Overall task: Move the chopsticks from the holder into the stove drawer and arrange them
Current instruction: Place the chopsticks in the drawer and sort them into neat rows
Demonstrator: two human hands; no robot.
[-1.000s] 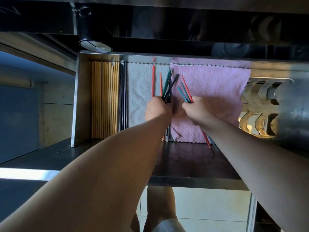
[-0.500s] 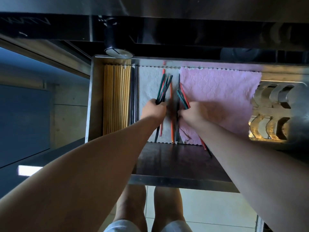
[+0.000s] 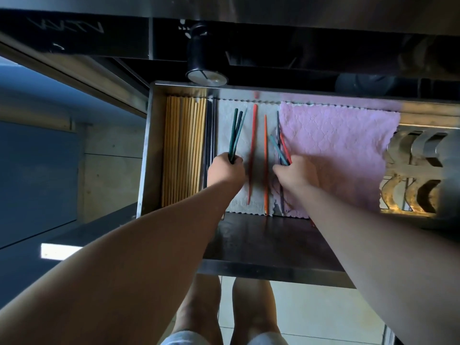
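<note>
The left hand is closed around green chopsticks, the right hand around a mixed few; two red ones lie between them in the drawer. Light, stiff and probably slippery, they seem best gripped mid-shaft.

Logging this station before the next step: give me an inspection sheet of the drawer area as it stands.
Surface: open metal drawer, lined with a white cloth and a pink cloth.
Job's things: two orange chopsticks lie loose on the white cloth; dark green chopsticks in the left hand; mixed blue and red chopsticks in the right.
Clutter: row of bamboo chopsticks along the drawer's left side; metal rack at right.
Grippers: left hand and right hand both closed on bundles.
Cables: nothing seen.
Surroundings: stove knob above; tiled floor below.
</note>
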